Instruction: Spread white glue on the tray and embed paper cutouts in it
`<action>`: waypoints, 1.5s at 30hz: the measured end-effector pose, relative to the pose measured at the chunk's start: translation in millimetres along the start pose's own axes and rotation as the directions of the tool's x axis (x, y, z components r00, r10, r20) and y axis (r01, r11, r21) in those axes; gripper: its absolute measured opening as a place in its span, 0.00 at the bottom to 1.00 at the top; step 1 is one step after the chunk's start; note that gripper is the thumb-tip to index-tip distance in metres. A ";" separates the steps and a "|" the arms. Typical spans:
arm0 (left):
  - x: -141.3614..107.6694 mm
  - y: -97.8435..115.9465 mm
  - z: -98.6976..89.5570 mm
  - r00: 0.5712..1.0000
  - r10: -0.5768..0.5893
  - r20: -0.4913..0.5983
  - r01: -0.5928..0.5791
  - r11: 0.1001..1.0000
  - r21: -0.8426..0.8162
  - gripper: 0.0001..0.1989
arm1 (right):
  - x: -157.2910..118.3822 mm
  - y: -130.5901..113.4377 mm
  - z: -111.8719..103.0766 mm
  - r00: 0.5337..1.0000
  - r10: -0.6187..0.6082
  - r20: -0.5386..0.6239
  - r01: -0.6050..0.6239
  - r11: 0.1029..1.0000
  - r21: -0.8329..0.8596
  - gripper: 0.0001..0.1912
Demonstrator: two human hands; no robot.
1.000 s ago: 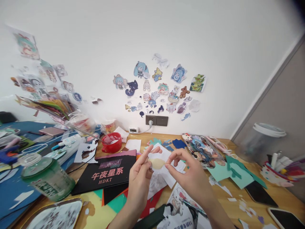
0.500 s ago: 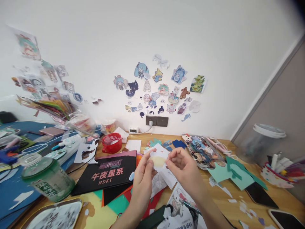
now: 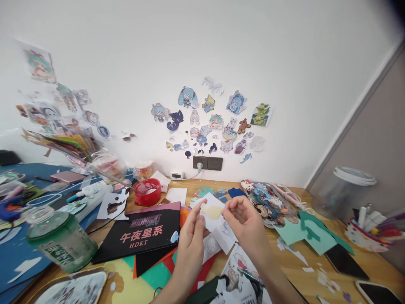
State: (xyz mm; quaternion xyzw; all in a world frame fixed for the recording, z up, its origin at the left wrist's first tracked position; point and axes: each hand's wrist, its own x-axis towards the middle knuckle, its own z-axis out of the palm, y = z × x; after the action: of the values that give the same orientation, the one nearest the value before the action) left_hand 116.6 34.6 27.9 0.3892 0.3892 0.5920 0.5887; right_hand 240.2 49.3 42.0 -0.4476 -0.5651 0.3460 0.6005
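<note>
Between my two hands is a small pale yellow paper piece (image 3: 212, 212), seen against a white sheet (image 3: 207, 200). My right hand (image 3: 245, 221) pinches the yellow piece at its right edge, fingers curled. On the other side, my left hand (image 3: 191, 236) has its forefinger stretched up and its thumb apart from it, close to the piece's left edge; whether it touches is hard to tell. Beneath the hands lie printed drawings (image 3: 236, 264). A black folder (image 3: 142, 230) with pink lettering is left of my left hand.
At left stand a green jar (image 3: 63, 240) and a red bowl (image 3: 147, 192). Right of the hands are a plastic tray of cutouts (image 3: 267, 202), mint green paper (image 3: 319, 238), a phone (image 3: 346, 259) and a pen holder (image 3: 367, 236). A tray (image 3: 74, 291) sits at the lower left.
The yellow piece has shifted slightly right and appears turned, away from my left fingertips. My right hand still pinches it. The camera view has shifted slightly.
</note>
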 end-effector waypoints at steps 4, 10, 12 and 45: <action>-1.0 1.1 0.9 1.000 0.010 0.010 -0.010 1.000 -0.015 0.22 | 0.3 2.0 0.0 1.000 0.000 -0.022 0.000 1.000 0.006 0.10; 0.0 0.7 -0.9 1.000 0.008 -0.024 -0.007 1.000 0.019 0.20 | -0.1 1.0 1.8 1.000 -0.015 -0.016 0.015 0.999 -0.032 0.11; 0.9 0.5 -1.0 0.999 0.010 -0.035 -0.009 0.999 0.037 0.20 | -0.5 0.4 2.5 1.000 -0.015 -0.013 0.015 0.999 -0.048 0.11; -5.6 -24.4 9.8 0.964 -0.261 0.043 0.236 0.922 0.308 0.14 | -98.7 28.4 -247.1 0.930 0.241 -0.279 -0.353 0.364 -0.862 0.07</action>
State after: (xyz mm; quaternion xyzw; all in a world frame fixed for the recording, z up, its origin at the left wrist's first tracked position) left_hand 135.3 29.1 9.4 0.4458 0.4961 0.4296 0.6087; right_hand 475.0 -67.7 -11.1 -0.8097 -0.5385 0.0679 0.2230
